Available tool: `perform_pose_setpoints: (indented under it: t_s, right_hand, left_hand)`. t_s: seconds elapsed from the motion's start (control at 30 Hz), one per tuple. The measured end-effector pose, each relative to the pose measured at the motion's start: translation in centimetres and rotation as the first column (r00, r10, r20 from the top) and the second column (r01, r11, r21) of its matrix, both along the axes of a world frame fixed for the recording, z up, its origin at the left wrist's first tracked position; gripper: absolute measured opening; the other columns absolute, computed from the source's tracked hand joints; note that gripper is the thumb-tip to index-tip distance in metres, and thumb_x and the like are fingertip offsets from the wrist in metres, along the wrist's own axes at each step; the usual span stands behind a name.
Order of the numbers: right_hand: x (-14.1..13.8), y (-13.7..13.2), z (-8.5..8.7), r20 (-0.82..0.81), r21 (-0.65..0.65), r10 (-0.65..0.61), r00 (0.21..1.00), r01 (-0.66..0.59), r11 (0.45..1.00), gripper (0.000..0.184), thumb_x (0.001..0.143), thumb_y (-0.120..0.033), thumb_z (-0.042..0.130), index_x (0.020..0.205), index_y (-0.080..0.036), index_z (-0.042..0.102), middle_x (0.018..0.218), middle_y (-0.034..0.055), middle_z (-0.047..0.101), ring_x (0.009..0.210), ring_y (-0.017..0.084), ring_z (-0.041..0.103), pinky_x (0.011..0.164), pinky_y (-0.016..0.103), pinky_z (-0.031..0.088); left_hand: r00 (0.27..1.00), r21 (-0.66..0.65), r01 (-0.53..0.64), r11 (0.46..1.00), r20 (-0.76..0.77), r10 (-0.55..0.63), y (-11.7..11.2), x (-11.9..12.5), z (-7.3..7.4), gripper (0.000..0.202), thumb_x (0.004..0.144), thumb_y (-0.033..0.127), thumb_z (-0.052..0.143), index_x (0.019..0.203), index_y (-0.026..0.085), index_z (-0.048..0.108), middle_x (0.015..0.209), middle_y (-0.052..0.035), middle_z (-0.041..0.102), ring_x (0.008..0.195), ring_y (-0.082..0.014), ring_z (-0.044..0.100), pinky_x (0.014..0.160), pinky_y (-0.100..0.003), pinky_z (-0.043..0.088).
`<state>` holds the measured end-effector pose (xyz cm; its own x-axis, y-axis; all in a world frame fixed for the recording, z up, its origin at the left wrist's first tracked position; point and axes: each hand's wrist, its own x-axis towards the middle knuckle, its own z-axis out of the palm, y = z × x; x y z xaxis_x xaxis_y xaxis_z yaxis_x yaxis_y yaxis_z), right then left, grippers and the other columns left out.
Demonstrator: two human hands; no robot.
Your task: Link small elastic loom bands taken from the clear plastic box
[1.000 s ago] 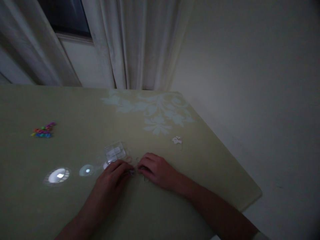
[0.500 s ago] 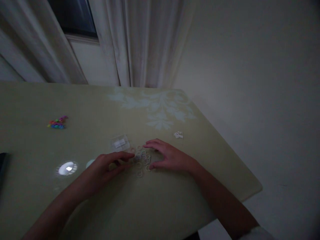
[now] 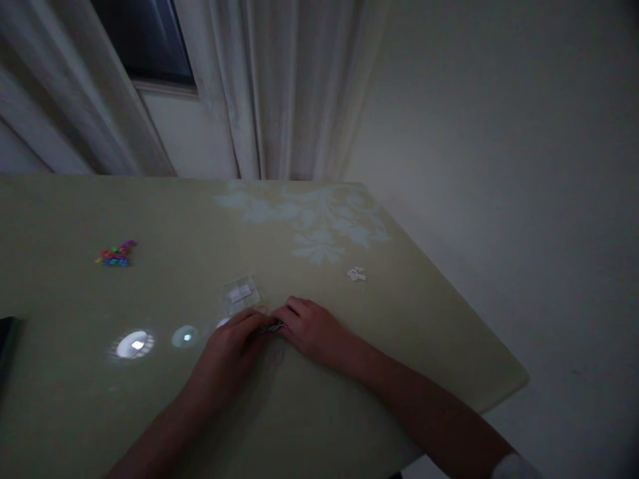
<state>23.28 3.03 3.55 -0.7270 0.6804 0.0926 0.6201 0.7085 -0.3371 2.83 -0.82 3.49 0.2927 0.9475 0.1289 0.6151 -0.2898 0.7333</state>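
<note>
My left hand (image 3: 232, 346) and my right hand (image 3: 309, 327) meet fingertip to fingertip on the pale green table (image 3: 150, 412), both curled over a small cluster of pale rubber bands (image 3: 273, 326). The fingers of both hands are pinched together around that cluster; what exactly each one grips is too dim to tell. A small clear plastic box (image 3: 240, 293) lies just beyond the hands, touching neither.
A heap of coloured bands (image 3: 116, 254) lies at the far left. A small white piece (image 3: 356, 274) sits to the right, near the floral print. Curtains and a dark window stand behind the table. The table's right edge runs diagonally; a dark object (image 3: 6, 332) shows at the left border.
Half a second ago my hands were apart and flat, with the pale bands spread between them. Now they have closed in together over the bands.
</note>
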Motion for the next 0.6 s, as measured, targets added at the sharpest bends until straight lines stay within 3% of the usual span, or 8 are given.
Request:
perform_pose_setpoints:
  t_s: [0.1, 0.2, 0.33, 0.47, 0.53, 0.6]
  right_hand:
    - [0.1, 0.0, -0.7, 0.011, 0.043, 0.002, 1.000, -0.002, 0.999, 0.019, 0.107, -0.017, 0.052, 0.122, -0.015, 0.064, 0.109, 0.0095, 0.064, 0.097, 0.022, 0.063, 0.090, 0.034, 0.054]
    - [0.6, 0.3, -0.7, -0.139, -0.032, -0.024, 0.990, 0.020, 0.999, 0.022, 0.108, -0.015, 0.049, 0.124, -0.016, 0.065, 0.110, 0.0098, 0.065, 0.099, 0.021, 0.065, 0.090, 0.033, 0.055]
    - [1.8, 0.9, 0.5, -0.420, -0.175, -0.081, 0.904, 0.006, 0.985, 0.024, 0.107, -0.018, 0.055, 0.129, -0.020, 0.065, 0.113, 0.0076, 0.067, 0.104, 0.018, 0.066, 0.095, 0.032, 0.054]
    - [3.2, 1.4, 2.2, -0.440, -0.316, -0.106, 0.891, -0.043, 0.948, 0.036, 0.100, -0.022, 0.070, 0.135, -0.022, 0.064, 0.118, 0.0070, 0.068, 0.097, 0.016, 0.068, 0.092, 0.030, 0.055]
    - [3.7, 1.5, 2.6, -0.396, -0.341, -0.070, 0.916, -0.076, 0.937, 0.047, 0.094, -0.026, 0.078, 0.138, -0.023, 0.062, 0.127, 0.0085, 0.066, 0.112, 0.019, 0.066, 0.101, 0.034, 0.052]
    - [4.0, 1.4, 2.7, -0.336, -0.324, -0.029, 0.941, -0.087, 0.942, 0.064, 0.086, -0.034, 0.086, 0.143, -0.023, 0.059, 0.138, 0.0105, 0.062, 0.129, 0.025, 0.058, 0.112, 0.039, 0.046]
  left_hand:
    - [0.998, 0.021, -0.054, 0.998, 0.020, 0.054, -0.3, 0.1, -0.4, 0.020, 0.096, 0.029, 0.058, 0.102, 0.026, 0.076, 0.100, -0.0032, 0.080, 0.091, -0.0224, 0.075, 0.084, -0.034, 0.058]
    - [0.993, 0.028, -0.099, 0.995, 0.062, 0.097, -0.3, 0.0, -0.4, 0.024, 0.094, 0.031, 0.057, 0.106, 0.028, 0.077, 0.104, -0.0022, 0.082, 0.092, -0.0230, 0.077, 0.085, -0.034, 0.060]
    - [0.985, -0.035, -0.135, 0.990, 0.100, 0.137, 0.2, -1.2, 0.5, 0.031, 0.094, 0.036, 0.054, 0.114, 0.029, 0.077, 0.107, -0.0020, 0.083, 0.089, -0.0228, 0.079, 0.078, -0.032, 0.062]
    - [0.988, -0.093, -0.143, 0.985, 0.043, 0.147, 0.6, -2.7, 0.8, 0.031, 0.096, 0.045, 0.054, 0.111, 0.030, 0.078, 0.095, -0.0007, 0.084, 0.074, -0.0218, 0.079, 0.064, -0.029, 0.062]
    - [0.996, -0.046, -0.088, 0.995, -0.020, 0.087, 0.4, -2.8, 0.3, 0.030, 0.095, 0.044, 0.060, 0.117, 0.031, 0.076, 0.098, -0.0017, 0.083, 0.079, -0.0232, 0.079, 0.069, -0.032, 0.064]
    - [0.996, 0.057, -0.016, 0.998, -0.088, 0.021, 0.0, -2.3, -0.6, 0.041, 0.089, 0.042, 0.070, 0.129, 0.031, 0.071, 0.120, -0.0055, 0.079, 0.102, -0.0284, 0.077, 0.088, -0.040, 0.064]
